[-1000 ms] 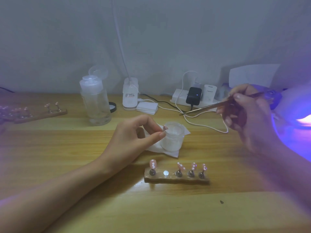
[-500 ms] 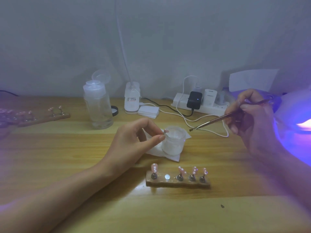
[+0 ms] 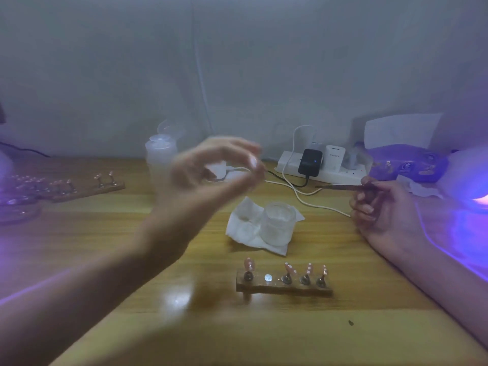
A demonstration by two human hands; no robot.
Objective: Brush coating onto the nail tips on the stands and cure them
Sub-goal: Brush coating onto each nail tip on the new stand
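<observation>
Closest to me on the wooden table sits a little wooden stand with four pink nail tips upright on their holders, and one bare silver disc second from the left. Just behind it a small frosted jar stands open on a crumpled white tissue; its inside looks whitish, but I can't tell what it holds. The left hand is raised above the table left of the jar and heavily blurred, thumb and forefinger meeting in a ring; whether anything is pinched there I cannot tell. Off to the right, the right hand rests low with its fingers curled round a thin brush, whose tip points left, clear of the jar. Further back stands a translucent bottle with its flip cap up, partly hidden by the left hand, its contents unclear. A white power strip lies against the wall with plugs in it, a second stand sits far left, and a lamp glows violet at the right edge.
</observation>
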